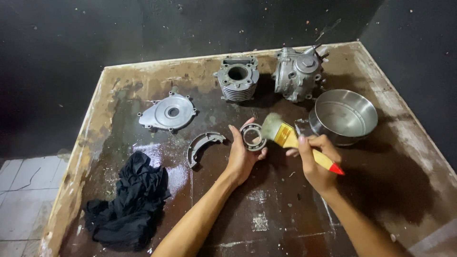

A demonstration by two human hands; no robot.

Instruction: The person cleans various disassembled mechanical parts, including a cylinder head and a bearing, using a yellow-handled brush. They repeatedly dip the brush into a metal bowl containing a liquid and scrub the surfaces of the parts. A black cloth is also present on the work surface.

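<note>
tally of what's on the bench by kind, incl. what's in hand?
Grey cast-metal engine parts: 3: flat round cover, finned cylinder, cylinder head
Round steel bearing ring, in left hand: 1
Curved grey brake shoe: 1
Yellow-handled paintbrush, in right hand: 1
Shiny steel bowl: 1
Crumpled black rag: 1
Total: 8

A worn wooden table (409, 138), wet and dark with grime, fills most of the frame. On it, at upper centre, stands a finned engine cylinder (237, 78), with a cylinder head (299, 72) just right of it. A steel bowl (343, 116) sits at right. An engine cover (168, 113) lies at upper left, a brake shoe (202, 144) near centre, and a black rag (128, 202) at lower left.
</note>
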